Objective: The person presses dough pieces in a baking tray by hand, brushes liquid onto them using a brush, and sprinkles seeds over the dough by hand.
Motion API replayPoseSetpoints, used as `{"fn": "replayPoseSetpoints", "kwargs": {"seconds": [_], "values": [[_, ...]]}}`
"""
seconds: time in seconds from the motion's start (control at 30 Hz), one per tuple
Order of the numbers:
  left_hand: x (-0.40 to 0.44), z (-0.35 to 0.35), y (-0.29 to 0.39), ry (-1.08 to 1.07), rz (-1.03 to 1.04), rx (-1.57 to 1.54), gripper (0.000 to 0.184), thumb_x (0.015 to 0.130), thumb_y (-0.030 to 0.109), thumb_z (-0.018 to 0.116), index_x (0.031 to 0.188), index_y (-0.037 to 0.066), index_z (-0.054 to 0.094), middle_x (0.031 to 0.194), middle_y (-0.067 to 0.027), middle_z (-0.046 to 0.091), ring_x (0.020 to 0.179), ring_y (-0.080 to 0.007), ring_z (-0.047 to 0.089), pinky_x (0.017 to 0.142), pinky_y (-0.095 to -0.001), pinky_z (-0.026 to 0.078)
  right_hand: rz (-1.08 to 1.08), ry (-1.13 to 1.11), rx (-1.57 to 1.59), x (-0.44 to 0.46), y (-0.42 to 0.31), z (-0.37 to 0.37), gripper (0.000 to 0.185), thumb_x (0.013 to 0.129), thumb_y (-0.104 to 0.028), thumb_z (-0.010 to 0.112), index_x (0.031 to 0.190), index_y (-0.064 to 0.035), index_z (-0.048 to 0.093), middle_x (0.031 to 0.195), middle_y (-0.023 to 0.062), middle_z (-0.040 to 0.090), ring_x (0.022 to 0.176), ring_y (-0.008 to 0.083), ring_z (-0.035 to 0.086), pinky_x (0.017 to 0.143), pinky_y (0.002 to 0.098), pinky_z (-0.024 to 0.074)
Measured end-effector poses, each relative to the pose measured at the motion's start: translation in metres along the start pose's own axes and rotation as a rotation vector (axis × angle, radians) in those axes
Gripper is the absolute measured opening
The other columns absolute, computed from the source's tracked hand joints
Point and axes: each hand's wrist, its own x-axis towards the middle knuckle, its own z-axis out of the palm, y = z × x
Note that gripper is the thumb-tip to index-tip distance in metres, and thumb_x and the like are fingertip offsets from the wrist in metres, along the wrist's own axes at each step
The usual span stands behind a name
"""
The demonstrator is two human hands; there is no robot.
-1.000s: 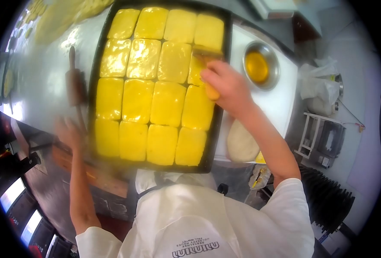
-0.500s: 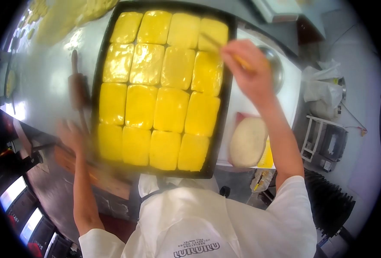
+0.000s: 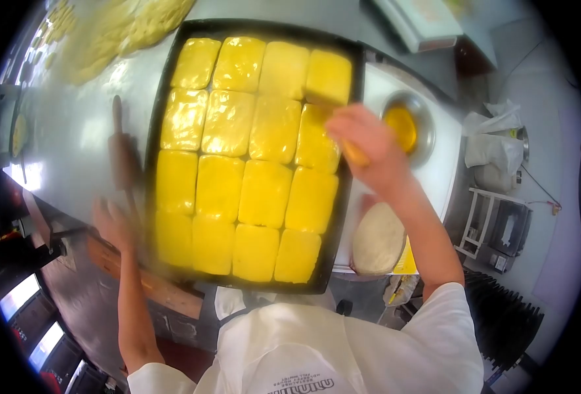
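Observation:
My right hand (image 3: pixel 367 141), blurred by motion, is closed around the yellow handle of a brush (image 3: pixel 356 153). It hovers over the right side of a dark baking tray (image 3: pixel 340 259); the brush's tip is smeared near the top right piece. Rows of flat rectangular dough pieces (image 3: pixel 264 197) fill the tray, coated in glossy yellow. To the right stands a metal bowl (image 3: pixel 428 128) with orange-yellow liquid (image 3: pixel 401 129), likely egg wash. My left hand (image 3: pixel 112 224) has its fingers apart at the table's near edge, beside the tray, close to a rolling pin (image 3: pixel 123 157).
A pale oval lump of dough (image 3: pixel 378 240) lies right of the tray on a white surface (image 3: pixel 379 88). More dough (image 3: pixel 126 33) spreads across the metal table (image 3: pixel 74 138) at the far left. Plastic bags (image 3: pixel 494 141) sit further right.
My right hand has moved with the brush toward me and slightly left over the tray. The orange-yellow liquid in the bowl has come into sight. My left hand stays about the same; the view has shifted.

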Motion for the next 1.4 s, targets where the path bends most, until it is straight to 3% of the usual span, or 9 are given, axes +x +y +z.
{"fn": "replayPoseSetpoints", "kwargs": {"seconds": [0.17,0.43,0.57,0.6,0.63,0.7,0.97,1.1,1.4], "values": [[0.000,0.009,-0.019,0.025,0.038,0.029,0.044,0.106,0.029,0.051,0.135,-0.003,0.059,0.145,-0.0196,0.056,0.135,-0.0376,0.050,0.115,-0.0434,0.037,-0.050,0.115,-0.209,0.022,0.061,0.037,0.031,0.076,-0.002,0.073,0.105,-0.0075,0.063,0.106,0.0115,0.062,0.096,0.0339,0.064,0.080,0.0410,0.0540],[0.001,0.003,-0.008,-0.009,0.007,-0.020,0.048,0.104,0.031,0.050,0.134,-0.006,0.060,0.145,-0.0237,0.056,0.136,-0.0406,0.049,0.116,-0.0468,0.036,0.101,-0.054,0.109,-0.018,-0.014,0.006,0.039,0.071,0.003,0.074,0.108,-0.0060,0.064,0.106,0.0121,0.063,0.095,0.0359,0.064,0.080,0.0396,0.0528],[0.001,0.002,-0.007,-0.004,0.019,-0.029,0.046,0.103,0.030,0.052,0.132,-0.005,0.061,0.143,-0.0222,0.058,0.134,-0.0404,0.051,0.114,-0.0462,0.037,0.353,0.252,0.225,-0.021,-0.013,-0.041,0.016,0.090,-0.002,0.071,0.106,-0.0028,0.072,0.104,0.0057,0.068,0.094,0.0198,0.069,0.082,0.0300,0.0527],[0.001,0.003,-0.011,-0.004,0.032,-0.032,0.046,0.103,0.031,0.051,0.132,-0.004,0.062,0.142,-0.0215,0.059,0.133,-0.0406,0.051,0.114,-0.0462,0.037,0.650,0.445,0.499,-0.028,-0.010,-0.050,0.015,0.093,-0.007,0.070,0.107,-0.0014,0.072,0.104,0.0051,0.070,0.086,0.0161,0.069,0.082,0.0278,0.0524],[0.001,-0.002,-0.002,-0.011,0.016,-0.031,0.048,0.103,0.031,0.050,0.132,-0.006,0.061,0.142,-0.0236,0.058,0.132,-0.0417,0.051,0.114,-0.0469,0.037,0.767,0.608,0.485,-0.033,0.006,-0.059,0.017,0.098,-0.012,0.069,0.108,0.0013,0.070,0.100,0.0070,0.071,0.080,0.0140,0.069,0.081,0.0267,0.0523],[0.002,0.011,-0.024,0.022,0.059,-0.007,0.051,0.103,0.032,0.051,0.133,-0.008,0.060,0.142,-0.0264,0.058,0.133,-0.0431,0.051,0.114,-0.0475,0.037,0.752,0.927,0.688,-0.062,0.051,-0.067,0.021,0.100,-0.014,0.067,0.112,0.0040,0.067,0.097,0.0105,0.070,0.078,0.0153,0.069,0.078,0.0268,0.0549],[0.005,0.013,-0.035,0.002,0.082,-0.033,0.052,0.103,0.031,0.051,0.133,-0.010,0.059,0.142,-0.0287,0.057,0.134,-0.0443,0.050,0.115,-0.0474,0.037,1.194,1.075,0.742,-0.173,0.158,-0.036,0.025,0.096,-0.012,0.070,0.114,0.0026,0.062,0.092,0.0123,0.068,0.068,0.0200,0.071,0.063,0.0306,0.0612],[0.003,0.015,-0.040,-0.027,0.095,0.064,0.046,0.105,0.029,0.050,0.131,-0.007,0.059,0.139,-0.0256,0.059,0.129,-0.0439,0.053,0.112,-0.0472,0.039,0.999,1.152,0.809,-0.195,0.164,-0.036,0.023,0.095,-0.012,0.072,0.110,0.0031,0.063,0.092,0.0137,0.070,0.067,0.0209,0.071,0.065,0.0309,0.0621],[-0.005,0.000,-0.008,0.028,0.021,-0.032,0.046,0.106,0.030,0.051,0.134,-0.006,0.059,0.145,-0.0226,0.056,0.133,-0.0407,0.051,0.113,-0.0451,0.038,0.970,1.245,0.748,-0.208,0.150,-0.052,0.024,0.097,-0.013,0.070,0.113,0.0042,0.064,0.094,0.0131,0.070,0.072,0.0219,0.070,0.073,0.0339,0.0615]]}}
